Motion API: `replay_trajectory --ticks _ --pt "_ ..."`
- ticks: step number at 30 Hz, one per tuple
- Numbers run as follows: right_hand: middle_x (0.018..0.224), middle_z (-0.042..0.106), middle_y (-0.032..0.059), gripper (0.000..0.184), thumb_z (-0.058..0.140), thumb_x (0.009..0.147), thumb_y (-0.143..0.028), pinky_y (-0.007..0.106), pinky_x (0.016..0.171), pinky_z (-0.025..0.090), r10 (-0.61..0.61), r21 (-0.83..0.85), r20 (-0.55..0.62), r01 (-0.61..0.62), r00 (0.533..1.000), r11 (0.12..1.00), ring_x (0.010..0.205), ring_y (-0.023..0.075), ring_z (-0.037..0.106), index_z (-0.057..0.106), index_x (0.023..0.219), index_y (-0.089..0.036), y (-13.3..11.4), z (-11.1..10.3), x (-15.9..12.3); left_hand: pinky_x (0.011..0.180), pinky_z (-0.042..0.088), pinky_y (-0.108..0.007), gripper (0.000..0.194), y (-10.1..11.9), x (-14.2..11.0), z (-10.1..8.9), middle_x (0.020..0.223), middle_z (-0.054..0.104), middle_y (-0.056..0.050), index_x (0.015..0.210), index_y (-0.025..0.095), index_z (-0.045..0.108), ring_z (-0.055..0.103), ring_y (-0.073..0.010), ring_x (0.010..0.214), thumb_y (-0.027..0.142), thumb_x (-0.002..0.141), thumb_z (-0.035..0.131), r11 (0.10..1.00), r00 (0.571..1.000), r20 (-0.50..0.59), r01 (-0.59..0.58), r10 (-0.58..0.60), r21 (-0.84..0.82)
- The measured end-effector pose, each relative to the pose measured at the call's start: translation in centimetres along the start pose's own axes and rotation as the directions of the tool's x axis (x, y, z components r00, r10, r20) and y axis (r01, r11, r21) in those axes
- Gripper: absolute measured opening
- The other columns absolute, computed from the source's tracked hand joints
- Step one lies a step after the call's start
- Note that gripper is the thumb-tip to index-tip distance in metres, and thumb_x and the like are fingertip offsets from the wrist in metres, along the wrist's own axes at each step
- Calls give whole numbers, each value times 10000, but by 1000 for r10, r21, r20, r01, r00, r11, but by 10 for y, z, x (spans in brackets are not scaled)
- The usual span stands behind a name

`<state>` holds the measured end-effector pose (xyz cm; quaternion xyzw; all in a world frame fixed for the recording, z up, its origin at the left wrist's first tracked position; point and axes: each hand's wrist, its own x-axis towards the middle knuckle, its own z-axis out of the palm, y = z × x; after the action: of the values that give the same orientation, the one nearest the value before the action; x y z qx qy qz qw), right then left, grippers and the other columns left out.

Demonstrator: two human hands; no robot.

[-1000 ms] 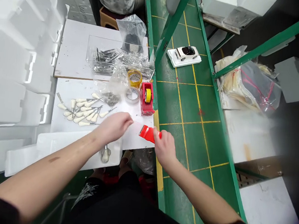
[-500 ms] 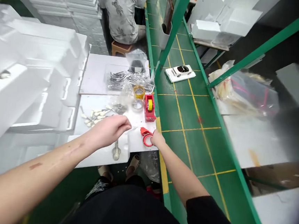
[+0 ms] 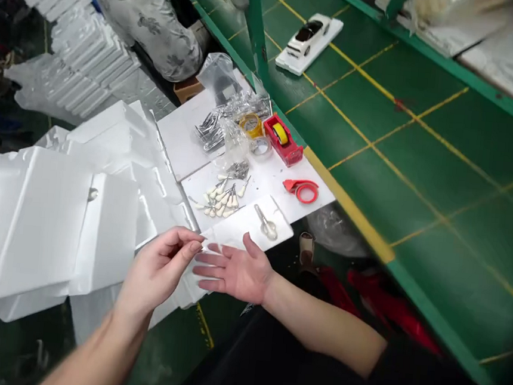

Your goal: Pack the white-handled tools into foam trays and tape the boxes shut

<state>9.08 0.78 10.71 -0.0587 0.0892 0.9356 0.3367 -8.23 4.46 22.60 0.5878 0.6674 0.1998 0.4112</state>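
My left hand (image 3: 157,271) is closed in a pinch on a small piece of clear tape (image 3: 206,245), which is hard to make out against the white behind it. Palm up and with fingers spread, my right hand (image 3: 242,275) is just right of those fingertips and holds nothing. Beyond both hands, a white foam piece (image 3: 281,217) bears a pale bulb-ended object with a metal shaft (image 3: 266,223). A red hand-held tape cutter (image 3: 306,191) lies on the white table near its right edge. Several cream-handled metal pieces (image 3: 224,198) are piled left of it.
Behind are a red tape dispenser (image 3: 283,140), a yellow tape roll (image 3: 250,125), a clear roll (image 3: 261,147) and bagged metal parts. Stacked foam trays (image 3: 51,222) crowd the left. A white model car (image 3: 310,32) rests on the green conveyor (image 3: 374,185). Another person (image 3: 150,21) sits ahead.
My right hand has let go of the red tape cutter and opened. My left hand has come back toward my body, still pinching. The view has turned and shifted.
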Motion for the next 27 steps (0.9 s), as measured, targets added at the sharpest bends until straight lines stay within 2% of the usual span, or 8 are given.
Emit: replay_trajectory --ticks 4,9,11,14,16,19,22,27 --pt "1118 719 49 303 784 852 -377 434 994 554 -305 97 -139 319 942 943 1097 220 695 620 1029 -194 60 -13 32 720 538 -277 274 -48 -30 -18 936 708 -40 1072 235 711 630 -166 805 449 903 711 1000 999 38 16 -16 9" --pt "891 693 -31 406 833 757 -118 331 879 590 -407 179 -326 478 853 860 831 115 688 590 1067 -214 94 -41 33 807 554 -298 309 -89 -59 -28 1059 718 -48 1222 266 686 648 -170 885 418 955 649 998 988 151 -38 29 54" --pt "857 678 -45 399 822 747 -85 320 851 596 -537 86 -396 612 745 786 790 103 672 586 1040 -217 98 -53 25 843 556 -314 320 -103 -63 -23 1093 721 -51 1254 272 679 654 -173 908 402 964 640 994 976 212 -70 52 79" --pt "864 679 -48 334 819 756 -116 329 807 606 -771 -170 -423 793 477 584 776 114 673 587 973 -221 96 -77 6 821 574 -326 401 -132 -63 2 1266 708 -67 1353 299 643 682 -184 951 387 962 648 999 944 329 -39 27 30" --pt "857 684 -48 300 811 769 -134 340 802 612 -874 -327 -376 840 306 434 776 121 675 588 947 -227 94 -98 -8 808 601 -344 429 -154 -66 29 1385 663 -78 1383 308 630 698 -220 1041 395 964 645 995 902 431 78 -42 -67" --pt "832 698 -51 280 796 788 -129 339 802 618 -938 -497 -309 814 158 301 758 124 686 597 955 -234 98 -137 -28 892 636 -414 506 -182 -72 67 1508 570 -89 1462 309 555 627 -293 1279 418 973 625 914 797 561 372 -224 -164" --pt "842 718 -43 281 783 812 -123 314 789 611 -956 -589 -273 767 108 255 766 130 715 605 998 -236 108 -173 -38 968 628 -463 614 -195 -70 83 1528 547 -107 1553 299 424 551 -313 1382 425 982 610 847 729 583 517 -359 -124" --pt "847 687 -58 299 792 819 -198 364 759 644 -950 -412 -291 882 112 231 756 128 678 592 1033 -264 106 -208 -45 904 657 -477 613 -193 -54 71 1452 614 -135 1538 279 444 538 -345 1392 458 975 606 885 716 559 461 -419 73"
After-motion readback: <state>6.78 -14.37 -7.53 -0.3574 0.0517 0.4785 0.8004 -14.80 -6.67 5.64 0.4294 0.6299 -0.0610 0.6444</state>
